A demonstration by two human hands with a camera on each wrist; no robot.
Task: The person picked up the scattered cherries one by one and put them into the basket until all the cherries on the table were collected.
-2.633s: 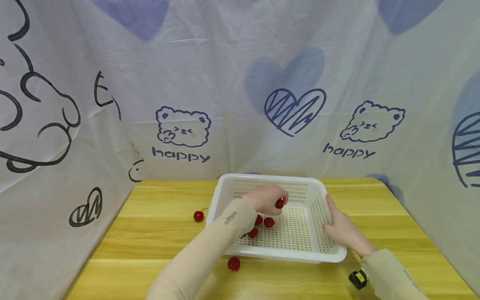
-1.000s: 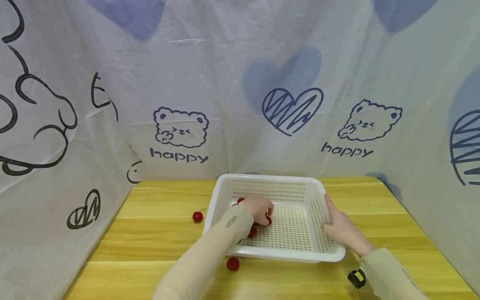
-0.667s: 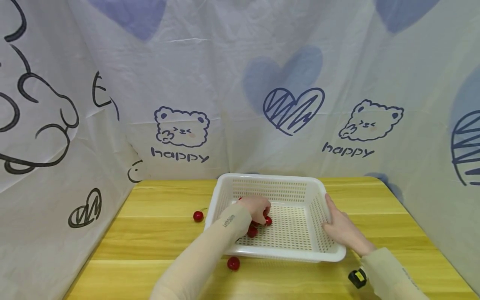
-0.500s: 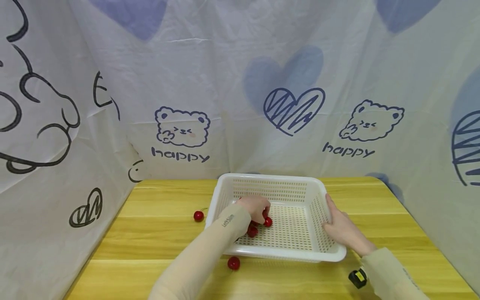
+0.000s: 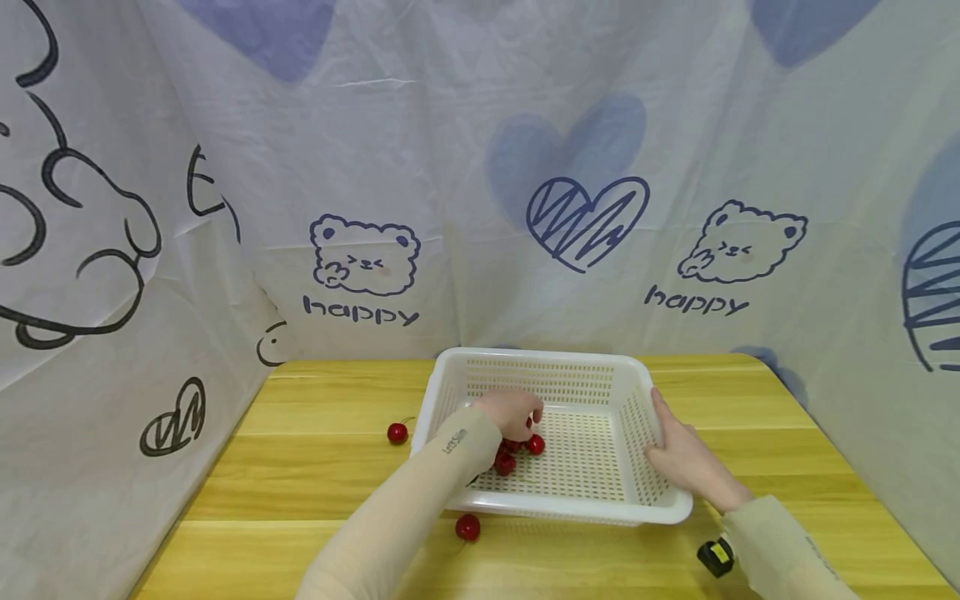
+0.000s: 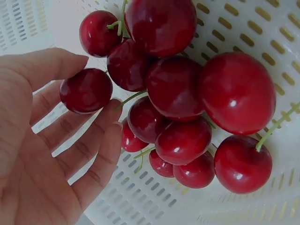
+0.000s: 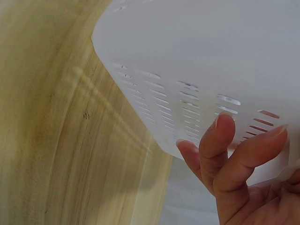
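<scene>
In the head view a white plastic basket (image 5: pixel 536 507) with slotted walls stands on the table. My left hand (image 5: pixel 510 414) reaches down into its left part, over several red cherries (image 5: pixel 505 463). In the left wrist view one dark red cherry (image 6: pixel 86 91) sits between the thumb and fingers of my left hand (image 6: pixel 51 140), beside the cluster of cherries (image 6: pixel 176 89), some with green stems. At the basket's right side my right hand (image 5: pixel 686 454) grips the wall, thumb on the inner side. The right wrist view shows the curled fingers of my right hand (image 7: pixel 234 168) against the outer wall.
One cherry (image 5: pixel 397 432) lies on the wooden table (image 5: pixel 300 467) left of the basket, another cherry (image 5: pixel 467 527) in front of it. A small black object with a yellow patch (image 5: pixel 716 557) is by the right sleeve. Printed cloth (image 5: pixel 480 167) hangs behind the table.
My left hand, with a cherry, was higher and farther right 2.6 s ago; it has moved left and down to the cluster. It shifts only slightly lately. My right hand stays in place.
</scene>
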